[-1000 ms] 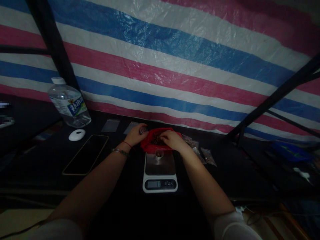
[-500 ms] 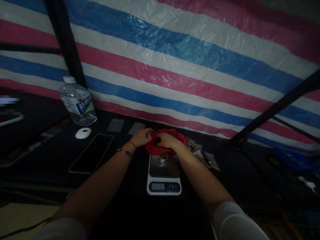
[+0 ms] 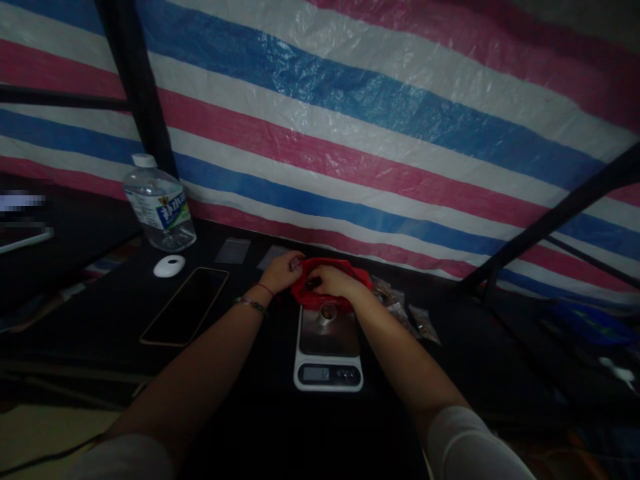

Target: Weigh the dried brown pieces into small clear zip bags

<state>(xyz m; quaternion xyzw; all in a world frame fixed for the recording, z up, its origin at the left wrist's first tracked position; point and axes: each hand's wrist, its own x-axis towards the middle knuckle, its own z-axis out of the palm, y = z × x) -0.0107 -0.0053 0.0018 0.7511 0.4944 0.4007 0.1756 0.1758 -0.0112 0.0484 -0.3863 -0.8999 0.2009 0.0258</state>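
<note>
Head view: red bag [image 3: 303,293] sits just behind the digital scale [image 3: 330,340], mouth facing up. Right hand [image 3: 331,281] is down in that mouth, fingers bunched over dark bits [image 3: 314,283]; can't tell if anything is pinched. Left hand [image 3: 281,272] is at the bag's left edge, fingers part-curled, small shiny thing at the fingertips; can't tell what it is or how firm the hold is.

Risks, my read:
- Bag's near edge meets or overhangs the far end of the plate; can't tell if they touch. If it leans on, reading goes off.
- Small cup [image 3: 327,315] looks light, stands near that edge. Bag tug or wrist bump could tip it.
- Right forearm runs close by the scale's right side; a low sweep could nudge it.
- Pulling out fast could drop bits on the black table [image 3: 490,347], hard to spot in this light.

Materials: bag is thin, crinkled plastic with a slack rim. Scale has a smooth metal-look plate, white rounded body. Cup is round, clear-looking, something brown inside. Filled packets [image 3: 424,323] at right are see-through, lumpy; clear packets [image 3: 233,251] at left lie flat.
</note>
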